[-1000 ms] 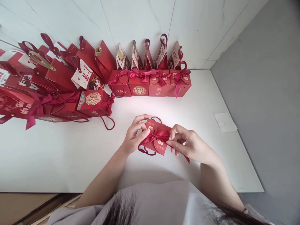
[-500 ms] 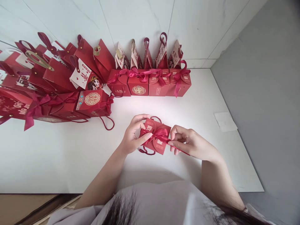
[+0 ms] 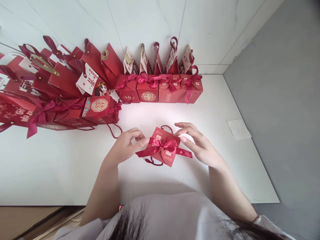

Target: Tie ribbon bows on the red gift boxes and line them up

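Observation:
A small red gift box [image 3: 169,156] with gold lettering sits on the white table in front of me, turned slightly. A shiny red ribbon [image 3: 170,143] is tied in a bow across its top, its tails spread left and right. Dark red cord handles [image 3: 153,162] show at its far and near sides. My left hand [image 3: 130,144] is just left of the box, fingers curved and apart, holding nothing. On the right, my right hand [image 3: 196,141] hovers by the box's right edge with thumb and fingers apart and nothing between them.
Red boxes with bows [image 3: 147,92] stand in a row at the back, with pointed bags [image 3: 158,61] behind them against the tiled wall. More red boxes and bags [image 3: 67,80] crowd the left. A white paper [image 3: 239,129] lies near the table's right edge.
Both hands have let go: my left hand moved left off the box and bow, and my right hand released the ribbon's right tail and opened. The left tail now shows.

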A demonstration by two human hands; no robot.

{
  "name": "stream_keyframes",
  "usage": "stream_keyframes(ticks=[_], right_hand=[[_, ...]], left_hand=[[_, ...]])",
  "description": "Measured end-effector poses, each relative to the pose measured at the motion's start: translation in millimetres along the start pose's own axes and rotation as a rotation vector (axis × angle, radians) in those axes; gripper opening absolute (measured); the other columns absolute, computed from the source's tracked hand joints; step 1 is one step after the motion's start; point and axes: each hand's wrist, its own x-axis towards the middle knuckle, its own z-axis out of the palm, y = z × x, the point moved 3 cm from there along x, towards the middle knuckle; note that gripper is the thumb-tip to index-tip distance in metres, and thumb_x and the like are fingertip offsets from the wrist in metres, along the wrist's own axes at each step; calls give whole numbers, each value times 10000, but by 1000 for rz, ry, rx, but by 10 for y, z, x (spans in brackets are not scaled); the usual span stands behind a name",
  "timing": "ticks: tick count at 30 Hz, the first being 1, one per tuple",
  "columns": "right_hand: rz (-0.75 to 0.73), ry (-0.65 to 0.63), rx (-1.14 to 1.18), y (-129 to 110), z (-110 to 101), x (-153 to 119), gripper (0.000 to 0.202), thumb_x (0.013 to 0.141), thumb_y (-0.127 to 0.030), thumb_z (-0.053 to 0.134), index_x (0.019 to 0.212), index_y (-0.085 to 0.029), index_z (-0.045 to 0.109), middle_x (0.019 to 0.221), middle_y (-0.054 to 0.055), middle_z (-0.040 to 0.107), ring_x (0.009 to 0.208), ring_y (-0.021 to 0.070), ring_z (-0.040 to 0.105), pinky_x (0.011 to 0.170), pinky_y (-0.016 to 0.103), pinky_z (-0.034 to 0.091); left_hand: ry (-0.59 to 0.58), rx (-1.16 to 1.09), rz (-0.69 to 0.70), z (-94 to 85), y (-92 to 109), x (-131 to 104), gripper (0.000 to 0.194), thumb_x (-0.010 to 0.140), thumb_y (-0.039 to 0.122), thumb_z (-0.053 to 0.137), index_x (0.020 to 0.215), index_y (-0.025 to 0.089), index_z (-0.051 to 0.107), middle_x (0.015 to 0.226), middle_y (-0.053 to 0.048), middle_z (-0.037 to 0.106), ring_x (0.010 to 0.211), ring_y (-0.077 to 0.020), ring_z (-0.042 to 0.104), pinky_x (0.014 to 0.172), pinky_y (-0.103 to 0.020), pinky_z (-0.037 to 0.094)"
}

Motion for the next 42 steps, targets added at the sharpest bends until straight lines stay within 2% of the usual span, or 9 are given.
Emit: stream_keyframes(ticks=[5, 11, 19, 21, 24, 26, 33, 37, 42], right_hand=[[-10, -80, 84, -17, 123, 15, 120, 946, -346, 582, 885, -243, 594, 1387, 69, 513, 1371, 246, 419, 1104, 467, 385], [-18, -127, 156, 5, 152, 34, 204, 942, -362, 586, 793, -224, 606, 1416, 69, 508, 1376, 275, 429, 1134, 513, 344], [33, -122, 275, 40, 156, 55, 274, 965, -374, 553, 743, -221, 602, 1370, 48, 542, 1363, 240, 443, 1137, 436, 352], [32, -111, 283, 41, 161, 59, 270, 962, -374, 559, 743, -221, 600, 1365, 46, 545, 1359, 236, 446, 1140, 430, 347], [25, -113, 298, 37, 173, 63, 265, 961, -382, 559, 754, -224, 611, 1365, 49, 546, 1373, 236, 431, 1140, 424, 349], [30, -120, 305, 35, 178, 63, 262, 965, -392, 550, 778, -228, 633, 1370, 50, 542, 1383, 234, 418, 1141, 417, 347], [71, -114, 288, 47, 177, 61, 282, 966, -401, 545, 761, -224, 622, 1356, 45, 551, 1354, 244, 449, 1130, 427, 352], [47, -110, 305, 38, 182, 57, 273, 966, -378, 551, 748, -230, 619, 1343, 34, 557, 1369, 243, 432, 1129, 408, 350], [45, -90, 307, 47, 186, 50, 275, 960, -362, 565, 722, -231, 608, 1337, 25, 553, 1355, 246, 446, 1122, 411, 348]], left_hand=[[-361, -14, -128, 18, 9, -71, 397, 820, 524, 615, 650, 174, 694, 664, -17, 650, 609, -134, 560, 541, -231, 408], [-475, -234, -129, 41, 61, -99, 368, 814, 494, 638, 675, 171, 747, 654, -58, 705, 560, -140, 558, 502, -236, 411], [-469, -243, -132, -20, 68, -92, 388, 905, 467, 529, 771, 184, 758, 627, -20, 642, 535, -103, 453, 512, -235, 365], [-314, -200, -102, -33, 77, -80, 335, 884, 460, 562, 746, 179, 682, 693, -13, 635, 593, -115, 486, 557, -245, 392], [55, -77, 55, -70, 150, -92, 225, 818, 414, 662, 839, 201, 592, 822, -7, 615, 724, -142, 530, 655, -271, 417], [144, 0, 155, -43, 218, -120, 219, 800, 387, 688, 875, 212, 581, 867, -13, 611, 800, -162, 542, 708, -291, 419], [-9, 118, -80, 50, 156, -115, 286, 857, 482, 600, 810, 204, 555, 881, -12, 590, 773, -154, 536, 611, -264, 398], [-179, -53, -63, 65, 113, -90, 397, 913, 445, 531, 637, 170, 458, 802, -1, 518, 674, -115, 466, 606, -256, 372], [-213, -158, -39, 54, 107, -78, 378, 920, 392, 543, 631, 159, 472, 851, -7, 533, 725, -114, 488, 675, -256, 382]])
